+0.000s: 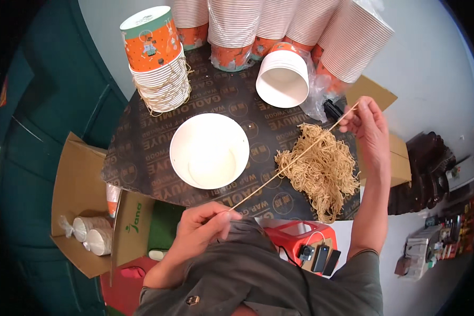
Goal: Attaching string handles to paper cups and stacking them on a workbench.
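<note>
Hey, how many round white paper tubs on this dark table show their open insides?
2: one round white paper tub on the near part of the dark tabletop, left of the tan stringy heap; the other tub farther back, right. Stacked tubs may hide more.

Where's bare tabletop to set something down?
Free: the dark tabletop between the open tub and the table's left edge; the patch between the left cup stack and tipped tub; the gap between open tub and tan string heap, though the taut strand crosses its front. Crowded: the back, packed with rear stacks, and the right, taken by the heap.
</note>
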{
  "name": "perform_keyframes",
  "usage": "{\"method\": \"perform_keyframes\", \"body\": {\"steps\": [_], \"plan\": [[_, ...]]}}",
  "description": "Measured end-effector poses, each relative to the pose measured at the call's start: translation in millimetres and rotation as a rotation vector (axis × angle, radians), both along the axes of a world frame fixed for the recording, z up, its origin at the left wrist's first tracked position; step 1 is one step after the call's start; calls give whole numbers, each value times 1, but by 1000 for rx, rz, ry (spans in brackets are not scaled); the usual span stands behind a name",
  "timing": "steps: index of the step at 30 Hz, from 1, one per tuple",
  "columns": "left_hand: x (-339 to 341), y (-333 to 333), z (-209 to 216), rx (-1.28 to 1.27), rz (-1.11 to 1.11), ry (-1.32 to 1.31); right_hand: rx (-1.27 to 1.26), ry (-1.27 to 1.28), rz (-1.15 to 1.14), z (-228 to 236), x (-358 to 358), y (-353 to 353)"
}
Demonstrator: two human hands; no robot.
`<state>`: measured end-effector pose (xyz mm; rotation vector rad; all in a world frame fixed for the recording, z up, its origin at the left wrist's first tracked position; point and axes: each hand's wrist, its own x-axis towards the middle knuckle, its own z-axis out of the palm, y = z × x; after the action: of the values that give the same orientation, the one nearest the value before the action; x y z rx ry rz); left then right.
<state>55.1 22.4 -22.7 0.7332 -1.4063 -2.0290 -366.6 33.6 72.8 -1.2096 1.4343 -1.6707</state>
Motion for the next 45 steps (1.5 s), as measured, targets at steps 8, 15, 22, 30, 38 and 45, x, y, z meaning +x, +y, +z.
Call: {"method": "perform_keyframes", "body": {"steps": [8,15,22,30,38,45], "plan": [[32,6,-27,4,139,-148,303,-4,214,-32,-6,-34],[15,8,-39,-268,168,-463,399,928,-15,-64,-16,-64],[-37,10,-51,-414,138,-509,217,788,633,-63,103,0],[-39,4,-41,-489,59,-409,81,770,645,-112,139,29],[-32,8,-53,-366,84,-414,193,697,574,-105,129,38],[-37,5,-48,-434,80,-400,169,601,575,-105,147,42]]}}
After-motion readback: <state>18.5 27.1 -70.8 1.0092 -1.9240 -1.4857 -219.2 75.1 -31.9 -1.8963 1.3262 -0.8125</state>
